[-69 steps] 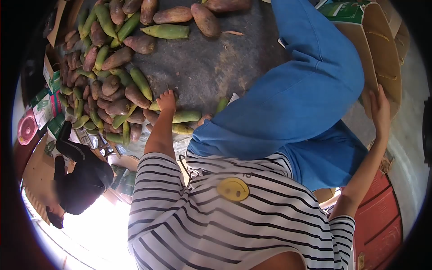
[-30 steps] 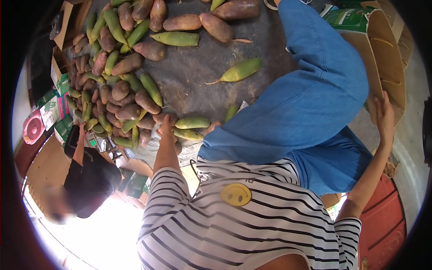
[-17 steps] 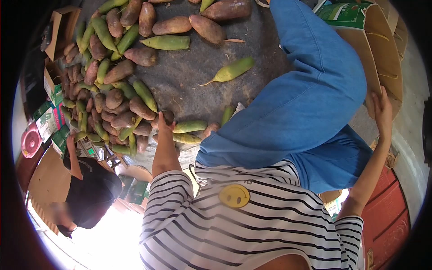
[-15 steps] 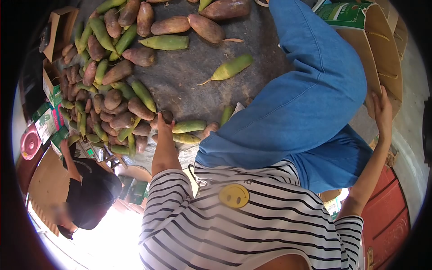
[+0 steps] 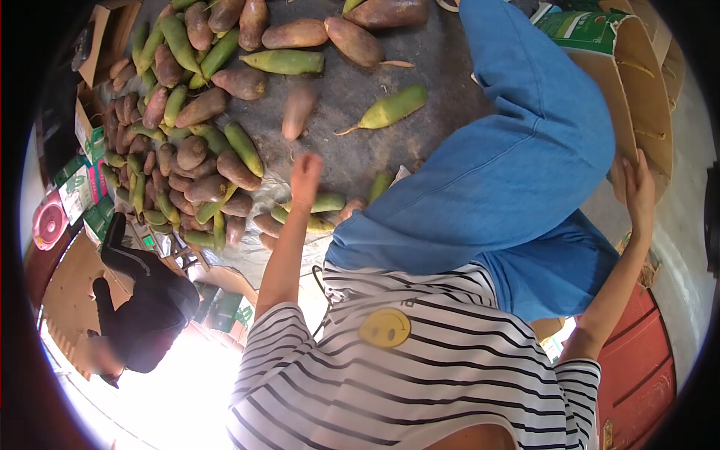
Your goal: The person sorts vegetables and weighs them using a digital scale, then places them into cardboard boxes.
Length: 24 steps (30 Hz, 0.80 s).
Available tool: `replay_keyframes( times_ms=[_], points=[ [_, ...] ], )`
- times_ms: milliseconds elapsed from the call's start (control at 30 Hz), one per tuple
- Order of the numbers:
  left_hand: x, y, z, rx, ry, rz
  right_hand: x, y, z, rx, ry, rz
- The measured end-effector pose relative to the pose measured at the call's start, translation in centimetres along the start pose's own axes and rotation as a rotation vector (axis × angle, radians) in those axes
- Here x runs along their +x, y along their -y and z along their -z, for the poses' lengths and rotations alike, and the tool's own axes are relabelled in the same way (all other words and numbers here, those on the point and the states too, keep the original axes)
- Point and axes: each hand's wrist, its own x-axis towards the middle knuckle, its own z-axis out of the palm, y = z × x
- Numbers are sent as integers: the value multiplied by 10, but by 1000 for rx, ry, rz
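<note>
My left hand (image 5: 306,178) is over the dark ground sheet, blurred by motion, so its fingers do not show clearly. Just beyond it is a blurred reddish-brown radish (image 5: 299,110), apart from the hand. To the left lies a heap of green and reddish radishes (image 5: 196,174). One green radish (image 5: 394,106) with a thin root tip lies by itself on the sheet. On my right side, my right hand (image 5: 639,186) grips the edge of an open cardboard box (image 5: 616,97), with fingers and thumb on either side of the wall.
My bent leg in blue trousers (image 5: 487,172) lies between the radishes and the box. Several radishes (image 5: 319,214) are close by my hip. A person in dark clothes (image 5: 150,300) is at lower left, near cartons (image 5: 97,217) and a pink round object (image 5: 49,228).
My left hand has moved up and right, away from the heap where it held a reddish radish. That radish is now out of the hand, over the sheet. My right hand stays on the box.
</note>
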Motion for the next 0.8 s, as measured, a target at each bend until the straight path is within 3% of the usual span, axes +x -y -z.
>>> replay_keyframes(
  times_ms=[67,133,233,333,433,567,633,700,767,800],
  points=[
    [-15,34,2,844,210,-474,2,5,3,-5,38,-17],
    [-31,44,-6,1382,458,-386,-1,5,6,-12,51,-19],
    [-16,131,-18,1530,432,-440,-2,6,3,-11,49,-21],
    [-17,103,-19,1476,487,-380,0,14,9,-22,113,-96],
    [-7,32,-14,1203,400,-247,3,12,7,-8,85,-81],
    [31,-54,-6,736,41,-604,-3,-3,-2,24,-10,35],
    [39,-100,2,611,-222,-607,-1,-1,0,6,-1,34],
    [45,-80,21,325,-418,-379,-3,8,3,-6,25,7],
    [31,-21,45,411,-447,-2,-2,14,6,16,47,-25],
    [23,42,45,446,-656,-68,-2,15,7,23,59,-44]
  ],
)
